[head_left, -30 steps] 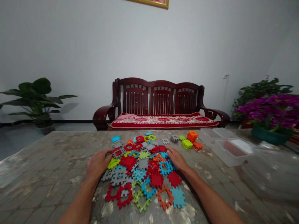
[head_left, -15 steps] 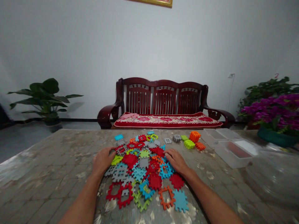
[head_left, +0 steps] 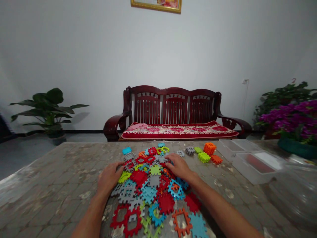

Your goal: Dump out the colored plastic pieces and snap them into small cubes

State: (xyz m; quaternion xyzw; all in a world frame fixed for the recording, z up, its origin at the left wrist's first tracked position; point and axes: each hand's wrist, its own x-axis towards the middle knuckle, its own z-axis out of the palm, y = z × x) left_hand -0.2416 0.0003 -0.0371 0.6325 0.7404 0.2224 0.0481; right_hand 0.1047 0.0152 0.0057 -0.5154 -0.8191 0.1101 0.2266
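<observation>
A heap of flat notched puzzle-like building pieces in red, blue, grey, green and orange lies between my hands. My left hand (head_left: 109, 177) rests at the heap's left edge, fingers and thumb apart, beside a lime-green piece (head_left: 124, 177) and a red frame piece (head_left: 129, 164). Over the heap's upper right side reaches my right hand (head_left: 180, 168), its fingers stretched out and touching near a light grey piece (head_left: 162, 159). Nothing shows held in either hand. Under the right hand, some red and blue pieces are partly hidden. A solid red piece (head_left: 139, 178) lies mid-heap.
To the right stand an orange cube (head_left: 210, 148), a lime-green stack (head_left: 204, 157) and a grey stack (head_left: 190, 150). Beyond them are clear plastic boxes (head_left: 255, 168) and a transparent rounded container (head_left: 294, 195). A wooden bench (head_left: 174, 94) is behind the table (head_left: 61, 185).
My right hand has moved left and inward over the heap, from its right edge toward the grey pieces. My left hand stays almost in place. The view has tilted slightly up.
</observation>
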